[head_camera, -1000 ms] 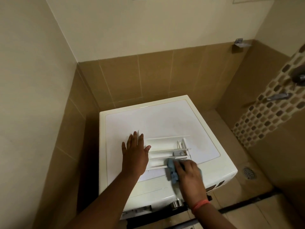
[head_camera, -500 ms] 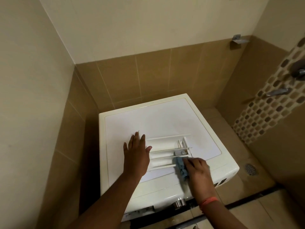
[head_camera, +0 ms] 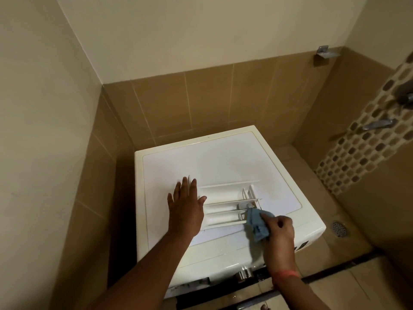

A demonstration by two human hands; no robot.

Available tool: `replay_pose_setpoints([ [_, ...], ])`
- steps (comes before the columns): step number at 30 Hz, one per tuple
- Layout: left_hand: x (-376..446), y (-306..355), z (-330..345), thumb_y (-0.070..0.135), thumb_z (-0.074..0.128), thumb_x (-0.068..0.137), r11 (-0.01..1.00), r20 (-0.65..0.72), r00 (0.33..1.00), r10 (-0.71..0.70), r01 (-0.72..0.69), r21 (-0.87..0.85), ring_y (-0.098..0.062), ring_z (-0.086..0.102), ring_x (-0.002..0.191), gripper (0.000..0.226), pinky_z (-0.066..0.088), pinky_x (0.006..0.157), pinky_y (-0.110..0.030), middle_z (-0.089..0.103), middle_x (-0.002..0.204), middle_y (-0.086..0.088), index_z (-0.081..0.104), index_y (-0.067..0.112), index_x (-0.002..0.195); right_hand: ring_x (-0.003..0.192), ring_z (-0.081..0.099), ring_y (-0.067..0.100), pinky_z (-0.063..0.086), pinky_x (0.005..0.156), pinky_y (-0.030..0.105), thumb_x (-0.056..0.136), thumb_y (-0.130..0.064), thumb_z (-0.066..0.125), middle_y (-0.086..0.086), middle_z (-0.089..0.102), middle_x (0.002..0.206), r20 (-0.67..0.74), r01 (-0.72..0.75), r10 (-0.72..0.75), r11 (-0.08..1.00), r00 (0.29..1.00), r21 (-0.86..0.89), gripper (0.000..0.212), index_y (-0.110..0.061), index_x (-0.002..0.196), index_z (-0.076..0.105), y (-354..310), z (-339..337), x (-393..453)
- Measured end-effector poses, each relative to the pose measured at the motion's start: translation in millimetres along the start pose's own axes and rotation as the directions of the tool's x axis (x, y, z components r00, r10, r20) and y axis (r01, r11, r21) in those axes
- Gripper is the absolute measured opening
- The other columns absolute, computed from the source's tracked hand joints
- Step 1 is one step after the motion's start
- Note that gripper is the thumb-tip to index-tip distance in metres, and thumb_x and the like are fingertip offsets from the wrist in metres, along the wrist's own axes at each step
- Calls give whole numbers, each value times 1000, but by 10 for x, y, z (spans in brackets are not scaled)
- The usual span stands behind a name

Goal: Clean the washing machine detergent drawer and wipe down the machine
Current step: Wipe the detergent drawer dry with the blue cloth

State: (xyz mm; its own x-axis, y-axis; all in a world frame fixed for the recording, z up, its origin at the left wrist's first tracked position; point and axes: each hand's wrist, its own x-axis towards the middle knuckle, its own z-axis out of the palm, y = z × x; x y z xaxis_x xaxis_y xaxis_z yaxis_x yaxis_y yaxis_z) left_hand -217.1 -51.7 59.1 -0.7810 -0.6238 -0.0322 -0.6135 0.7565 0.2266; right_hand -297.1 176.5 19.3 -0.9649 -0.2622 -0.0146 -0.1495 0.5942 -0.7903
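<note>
The detergent drawer (head_camera: 228,203) lies flat on the washing machine (head_camera: 223,159) top — long axis left-to-right. The left hand (head_camera: 186,210) presses its left end, grip released. The right hand (head_camera: 280,231) clenches a blue cloth (head_camera: 256,224) at its right end.

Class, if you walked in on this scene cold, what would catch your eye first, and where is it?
The blue cloth, bunched in the right hand at the near right end of the white detergent drawer lying on top of the washing machine. Next, the left hand spread flat at the drawer's left end.
</note>
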Motion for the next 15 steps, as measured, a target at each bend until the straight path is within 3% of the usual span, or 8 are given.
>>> replay_pose_setpoints([
  [2,-6,-7,5,44,28,103,1000,2,1000,2,-2,-20,-25,5,150,59,15,120,-47,5,164,-4,10,22,155,96,51,22,46,102,41,80,19,47,3,37,114,-120,-166,187,972,975,163,52,-13,118,61,-118,146,-1],
  [5,6,-9,-7,41,32,103,997,14,999,32,-31,-75,-25,7,150,58,14,121,-46,6,163,-7,15,21,154,97,54,30,45,103,40,83,18,36,7,35,120,-199,-349,458,840,866,416,50,-10,122,53,-394,363,8],
  [7,19,-18,-9,39,34,103,993,23,998,53,-50,-109,-25,7,150,57,12,121,-45,6,163,-9,16,21,154,103,54,32,45,102,42,86,14,36,13,37,127,-190,-399,557,756,808,519,48,-12,124,48,-487,509,-2],
  [11,28,-53,1,37,33,103,990,20,998,55,-52,-129,-25,8,150,58,13,120,-46,6,163,-10,13,20,155,109,54,26,48,100,47,87,12,37,11,46,126,-174,-360,538,737,825,573,47,-23,118,45,-672,833,-237],
  [15,40,-61,44,37,31,104,985,38,998,53,-46,-166,-25,5,150,58,12,119,-49,3,163,-9,8,22,155,108,57,21,50,97,41,88,11,40,7,53,121,-60,-325,438,745,897,582,48,-30,115,44,-834,1078,-585],
])
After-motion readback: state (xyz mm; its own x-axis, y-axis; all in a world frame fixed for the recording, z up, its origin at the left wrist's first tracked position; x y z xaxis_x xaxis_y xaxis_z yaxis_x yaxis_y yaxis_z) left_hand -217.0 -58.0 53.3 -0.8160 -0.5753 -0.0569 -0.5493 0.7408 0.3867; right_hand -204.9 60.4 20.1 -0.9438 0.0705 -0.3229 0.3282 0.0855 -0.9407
